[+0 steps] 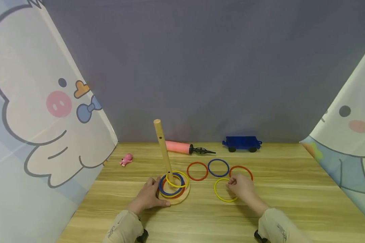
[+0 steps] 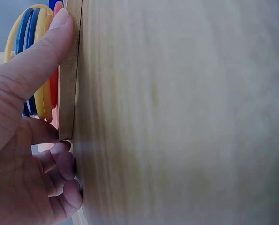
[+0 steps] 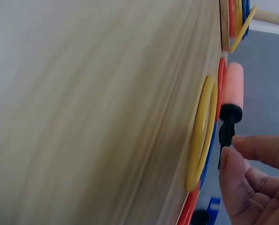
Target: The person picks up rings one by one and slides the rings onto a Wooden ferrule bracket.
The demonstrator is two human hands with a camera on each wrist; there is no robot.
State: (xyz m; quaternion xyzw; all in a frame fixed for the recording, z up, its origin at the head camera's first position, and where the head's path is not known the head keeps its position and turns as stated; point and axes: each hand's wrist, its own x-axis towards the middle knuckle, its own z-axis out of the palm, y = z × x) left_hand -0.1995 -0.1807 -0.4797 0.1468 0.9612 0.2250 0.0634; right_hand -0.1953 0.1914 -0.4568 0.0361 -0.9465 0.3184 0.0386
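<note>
My left hand (image 1: 149, 195) grips the edge of the round base of a wooden ring-toss stand (image 1: 162, 145), thumb at the front and fingers at the left side. Red, yellow and blue rings (image 2: 30, 37) are stacked round its upright post; the topmost yellow ring (image 1: 187, 180) leans at an angle. Over the right part of another yellow ring (image 1: 216, 194) on the table is my right hand (image 1: 241, 186). Its thumb and forefinger come close together with nothing visible between them, and the right wrist view shows them apart from that yellow ring (image 3: 195, 154).
Behind lie a red ring (image 1: 188, 173), a blue ring (image 1: 209, 166) and another red ring (image 1: 244, 167). A pink hand pump (image 1: 179, 147) and a blue toy wagon (image 1: 241, 143) are near the grey back wall. A small pink figure (image 1: 126, 159) lies at left.
</note>
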